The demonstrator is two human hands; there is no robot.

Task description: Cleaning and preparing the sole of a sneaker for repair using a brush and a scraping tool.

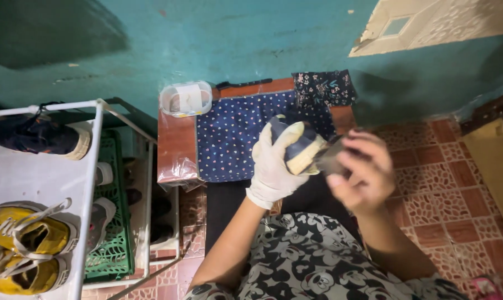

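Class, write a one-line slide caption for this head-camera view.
Gloved left hand holds a dark shoe while the bare right hand rubs it with a cloth.

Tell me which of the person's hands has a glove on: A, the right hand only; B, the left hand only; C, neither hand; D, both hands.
B: the left hand wears a white glove and grips the dark shoe with a cream sole, while the right hand beside it is bare.
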